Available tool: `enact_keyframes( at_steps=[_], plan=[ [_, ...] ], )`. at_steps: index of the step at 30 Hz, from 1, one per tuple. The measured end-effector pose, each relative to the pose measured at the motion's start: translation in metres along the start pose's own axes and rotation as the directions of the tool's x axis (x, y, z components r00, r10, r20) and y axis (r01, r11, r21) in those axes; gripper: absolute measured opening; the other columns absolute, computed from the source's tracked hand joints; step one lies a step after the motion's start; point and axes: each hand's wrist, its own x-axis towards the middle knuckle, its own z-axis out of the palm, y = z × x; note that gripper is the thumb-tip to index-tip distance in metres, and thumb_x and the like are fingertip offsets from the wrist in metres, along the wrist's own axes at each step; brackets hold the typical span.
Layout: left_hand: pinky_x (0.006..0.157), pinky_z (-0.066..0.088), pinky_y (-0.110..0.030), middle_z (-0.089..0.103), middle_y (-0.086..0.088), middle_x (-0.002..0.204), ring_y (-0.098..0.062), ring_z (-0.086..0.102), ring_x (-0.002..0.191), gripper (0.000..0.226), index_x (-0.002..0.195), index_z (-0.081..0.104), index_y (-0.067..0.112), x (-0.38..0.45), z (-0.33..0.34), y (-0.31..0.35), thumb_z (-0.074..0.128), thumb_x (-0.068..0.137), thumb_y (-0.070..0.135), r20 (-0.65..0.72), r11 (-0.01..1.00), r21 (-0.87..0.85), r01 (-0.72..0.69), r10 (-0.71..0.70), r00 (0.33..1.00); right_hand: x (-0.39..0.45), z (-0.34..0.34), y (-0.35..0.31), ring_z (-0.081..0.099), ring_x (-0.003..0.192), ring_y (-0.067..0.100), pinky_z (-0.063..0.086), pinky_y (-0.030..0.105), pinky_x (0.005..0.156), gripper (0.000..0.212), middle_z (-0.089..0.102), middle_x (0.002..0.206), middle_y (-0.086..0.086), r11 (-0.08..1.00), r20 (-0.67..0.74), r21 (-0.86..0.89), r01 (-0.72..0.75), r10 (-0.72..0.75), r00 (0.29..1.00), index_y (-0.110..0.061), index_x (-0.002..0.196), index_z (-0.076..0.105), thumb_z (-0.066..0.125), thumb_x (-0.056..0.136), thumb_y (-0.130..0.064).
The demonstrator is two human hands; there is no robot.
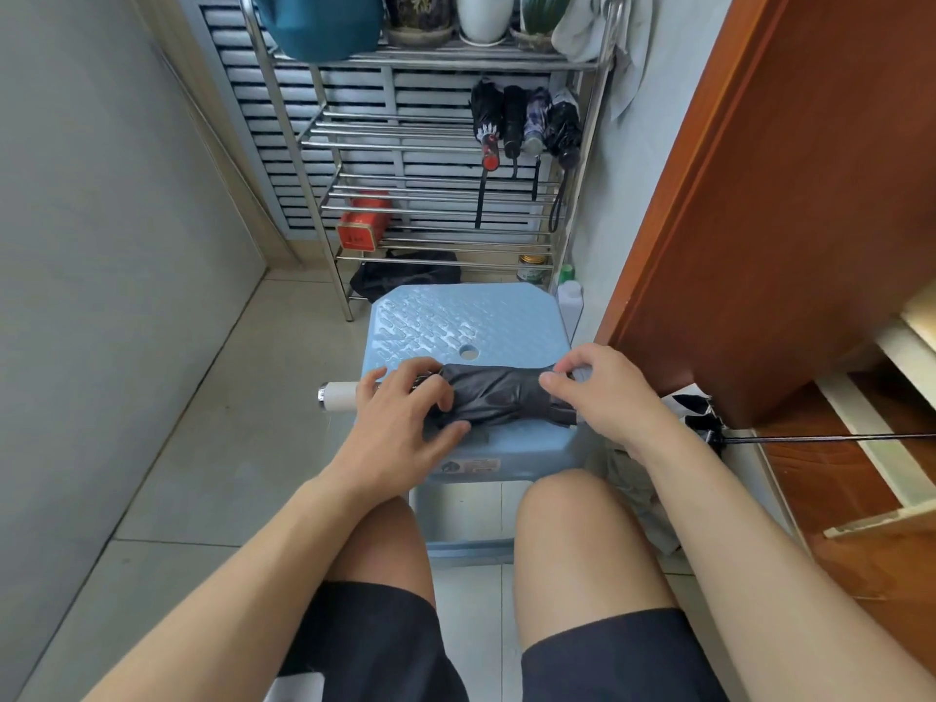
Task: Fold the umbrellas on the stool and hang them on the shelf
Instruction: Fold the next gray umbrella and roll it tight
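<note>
**Grey umbrella being rolled shut on the stool; four already hung**

Obs.: The dark grey folding umbrella with a white handle [499, 397] lies crosswise on the pale blue plastic stool [456, 321], handle end sticking out past the stool's left edge. Canopy is gathered into a loose roll, not yet tight.

Left hand [405, 418]: fingers spread and curled over the handle end of the canopy, gripping the bundle and pressing it down onto the seat. Right hand [602, 392]: fingers pinching the fabric at the tip end; whether it holds the closing strap cannot be told.

Progress: four folded dark umbrellas [527, 126] hang in a row from the steel-tube shelf rack [324, 195], upper right, straps dangling. Judged done.

Remaining: this umbrella looks mid-fold; it seems to need wrapping, strapping and hanging. A black-and-white umbrella with its shaft extended [701, 412] lies on the floor just right of the stool, beside the brown wooden door [785, 195]; it appears unfolded, so probably next. A dark bundle under the rack is too indistinct to identify.
</note>
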Motion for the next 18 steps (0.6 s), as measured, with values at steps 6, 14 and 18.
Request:
enact_keyframes(
  at_steps=[6, 14, 18],
  plan=[
    [0.113, 0.025, -0.055, 0.05, 0.007, 0.129, -0.015, 0.053, 0.12, 0.031, 0.095, 0.05, 0.031, -0.002, -0.002, 0.001, 0.059, 0.086, 0.06, 0.027, 1.0, 0.005, -0.022, 0.022, 0.999, -0.004, -0.006, -0.017, 0.062, 0.104, 0.028, 0.042, 0.033, 0.072, 0.026, 0.065, 0.108, 0.01, 0.997, 0.068, -0.019, -0.077, 0.078, 0.995, -0.001, 0.101, 0.069, 0.072, 0.094, -0.026],
    [0.107, 0.027, -0.044, 0.052, 0.011, 0.119, -0.011, 0.052, 0.114, 0.027, 0.093, 0.05, 0.032, 0.005, -0.003, 0.005, 0.051, 0.09, 0.058, 0.018, 0.999, 0.0, 0.036, -0.036, 0.999, -0.004, 0.013, -0.008, 0.065, 0.107, 0.029, 0.049, 0.034, 0.08, 0.026, 0.071, 0.113, 0.01, 0.936, -0.169, 0.33, -0.125, 0.188, 0.967, 0.01, 0.091, 0.066, 0.066, 0.098, -0.015],
    [0.103, 0.025, -0.038, 0.053, 0.013, 0.111, -0.011, 0.054, 0.102, 0.016, 0.089, 0.048, 0.032, 0.011, -0.002, 0.008, 0.047, 0.096, 0.047, 0.018, 0.996, -0.02, 0.089, -0.089, 0.996, -0.002, 0.007, -0.009, 0.059, 0.101, 0.02, 0.042, 0.028, 0.066, 0.016, 0.065, 0.107, -0.002, 0.96, -0.119, 0.264, -0.09, 0.125, 0.985, -0.007, 0.103, 0.068, 0.066, 0.099, -0.022]
  ],
)
